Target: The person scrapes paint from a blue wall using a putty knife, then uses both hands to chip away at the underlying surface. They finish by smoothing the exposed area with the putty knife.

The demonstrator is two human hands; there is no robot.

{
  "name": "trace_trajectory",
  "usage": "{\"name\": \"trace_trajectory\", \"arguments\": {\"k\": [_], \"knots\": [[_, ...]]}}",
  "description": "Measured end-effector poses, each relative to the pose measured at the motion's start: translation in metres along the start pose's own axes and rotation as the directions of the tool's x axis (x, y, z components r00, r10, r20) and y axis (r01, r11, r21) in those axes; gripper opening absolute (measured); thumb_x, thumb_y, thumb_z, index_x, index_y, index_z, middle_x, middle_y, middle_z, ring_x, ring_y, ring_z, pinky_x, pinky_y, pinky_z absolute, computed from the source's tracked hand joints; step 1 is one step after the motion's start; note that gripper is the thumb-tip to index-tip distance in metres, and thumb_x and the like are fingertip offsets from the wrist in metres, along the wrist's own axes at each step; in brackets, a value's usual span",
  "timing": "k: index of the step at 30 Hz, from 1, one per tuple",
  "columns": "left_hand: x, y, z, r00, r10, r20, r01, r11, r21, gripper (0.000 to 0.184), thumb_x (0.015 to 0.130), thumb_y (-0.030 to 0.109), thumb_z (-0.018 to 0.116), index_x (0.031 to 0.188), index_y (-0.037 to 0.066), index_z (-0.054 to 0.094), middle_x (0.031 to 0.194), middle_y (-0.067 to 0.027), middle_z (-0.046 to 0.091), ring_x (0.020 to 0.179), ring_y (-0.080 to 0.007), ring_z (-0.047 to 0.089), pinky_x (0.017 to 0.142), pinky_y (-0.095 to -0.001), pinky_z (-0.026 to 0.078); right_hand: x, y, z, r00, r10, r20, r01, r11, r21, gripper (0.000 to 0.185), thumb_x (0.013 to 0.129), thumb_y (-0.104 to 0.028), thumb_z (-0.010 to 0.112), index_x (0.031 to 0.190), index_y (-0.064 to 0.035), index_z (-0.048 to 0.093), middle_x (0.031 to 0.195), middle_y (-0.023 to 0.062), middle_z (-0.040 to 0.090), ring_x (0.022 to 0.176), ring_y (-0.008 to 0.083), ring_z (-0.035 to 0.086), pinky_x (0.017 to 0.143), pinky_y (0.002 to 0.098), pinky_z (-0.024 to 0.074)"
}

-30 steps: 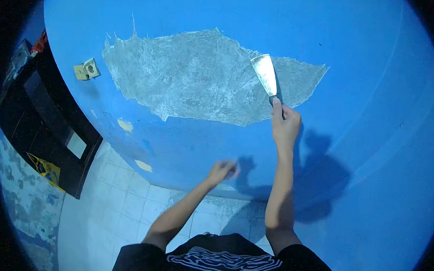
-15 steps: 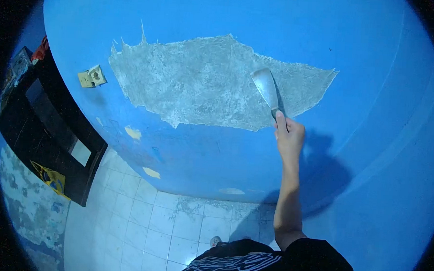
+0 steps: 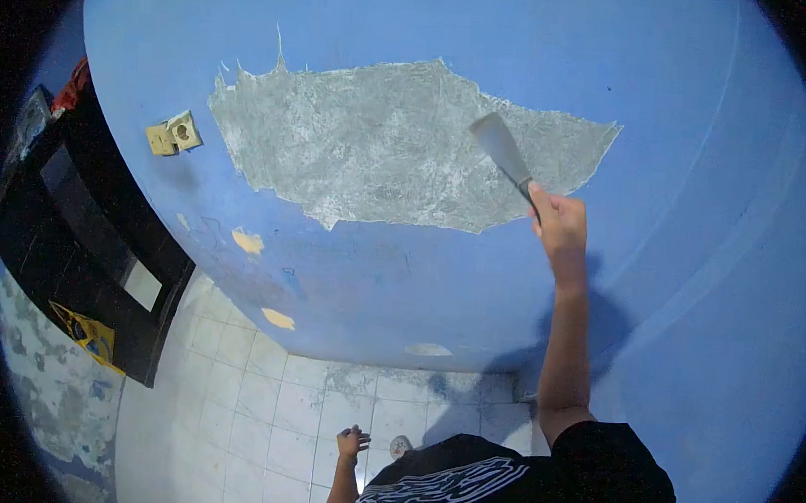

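Observation:
In the head view, my right hand [image 3: 561,226] is wrapped round the dark handle of a putty knife [image 3: 505,150]. Its wide metal blade points up and to the left, over the bare grey patch [image 3: 354,141] in the blue wall [image 3: 419,288]. Whether the blade edge touches the patch, I cannot tell. Ragged paint edges border this patch. Low in the view, my left hand [image 3: 352,442] hangs above the tiled floor with its fingers apart and holds nothing.
A cream wall socket [image 3: 174,134] sits left of the patch. Farther left are a dark door frame [image 3: 89,229] and a yellow bag [image 3: 89,335]. Scrapings lie on the white floor tiles [image 3: 299,409] along the wall's foot. Smaller chipped spots [image 3: 248,242] mark the lower wall.
My right hand has moved slightly up and right, and the putty knife leans more to the left. My left hand has come into view at the bottom.

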State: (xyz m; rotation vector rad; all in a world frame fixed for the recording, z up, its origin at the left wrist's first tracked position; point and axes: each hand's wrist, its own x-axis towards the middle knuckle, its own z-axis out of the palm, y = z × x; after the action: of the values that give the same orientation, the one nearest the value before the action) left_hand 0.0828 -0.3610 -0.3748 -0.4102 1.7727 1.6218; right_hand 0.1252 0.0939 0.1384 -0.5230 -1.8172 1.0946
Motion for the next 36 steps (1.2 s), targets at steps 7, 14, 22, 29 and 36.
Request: {"name": "trace_trajectory", "arguments": {"k": [7, 14, 22, 29, 36], "knots": [[0.038, -0.143, -0.046, 0.931, -0.312, 0.189, 0.315, 0.949, 0.018, 0.016, 0.089, 0.019, 0.052, 0.088, 0.004, 0.055, 0.078, -0.0134, 0.064, 0.067, -0.0259, 0.066, 0.054, -0.0398, 0.052, 0.017, -0.021, -0.006, 0.993, 0.083, 0.086, -0.083, 0.997, -0.003, 0.049, 0.09, -0.039, 0.064, 0.057, -0.0032, 0.055, 0.048, -0.0032, 0.042, 0.042, 0.0045, 0.036, 0.04, 0.0243, 0.0225], [-0.009, -0.191, -0.069, 0.923, 0.035, 0.382, -0.332, 0.573, 0.749, 0.013, 0.09, 0.014, 0.048, 0.081, 0.008, 0.054, 0.075, -0.0088, 0.063, 0.066, -0.0224, 0.065, 0.052, -0.0382, 0.053, 0.033, -0.006, -0.009, 0.997, -0.001, 0.072, 0.009, 0.993, -0.114, 0.049, 0.089, -0.039, 0.065, 0.057, -0.0035, 0.055, 0.047, -0.0041, 0.04, 0.041, 0.0046, 0.033, 0.04, 0.0237, 0.0228], [0.008, -0.16, -0.055, 0.982, -0.127, 0.139, 0.057, 0.903, 0.425, 0.018, 0.087, 0.019, 0.051, 0.089, 0.002, 0.052, 0.079, -0.0175, 0.065, 0.069, -0.0301, 0.067, 0.057, -0.0444, 0.053, 0.033, -0.017, -0.027, 0.992, 0.004, 0.127, 0.009, 0.994, -0.108, 0.051, 0.087, -0.043, 0.065, 0.059, -0.0008, 0.06, 0.047, -0.0025, 0.043, 0.041, 0.0063, 0.036, 0.04, 0.0236, 0.0265], [-0.009, -0.099, -0.055, 0.945, -0.328, 0.006, 0.327, 0.944, 0.046, 0.029, 0.086, 0.023, 0.054, 0.095, -0.004, 0.05, 0.081, -0.024, 0.066, 0.071, -0.0359, 0.068, 0.062, -0.049, 0.054, 0.027, -0.042, -0.024, 0.978, 0.081, 0.194, -0.08, 0.997, -0.011, 0.047, 0.089, -0.043, 0.062, 0.06, -0.0066, 0.056, 0.044, -0.0044, 0.04, 0.035, 0.0043, 0.031, 0.033, 0.0235, 0.0179], [-0.015, -0.123, -0.049, 0.923, -0.383, -0.041, 0.385, 0.921, 0.06, 0.025, 0.088, 0.017, 0.051, 0.101, -0.004, 0.051, 0.082, -0.0199, 0.066, 0.07, -0.0319, 0.068, 0.06, -0.0453, 0.055, 0.045, -0.036, -0.012, 0.971, 0.135, 0.197, -0.142, 0.99, 0.017, 0.048, 0.089, -0.045, 0.062, 0.062, -0.0059, 0.056, 0.044, -0.003, 0.041, 0.033, 0.005, 0.03, 0.033, 0.0221, 0.0197]]}}
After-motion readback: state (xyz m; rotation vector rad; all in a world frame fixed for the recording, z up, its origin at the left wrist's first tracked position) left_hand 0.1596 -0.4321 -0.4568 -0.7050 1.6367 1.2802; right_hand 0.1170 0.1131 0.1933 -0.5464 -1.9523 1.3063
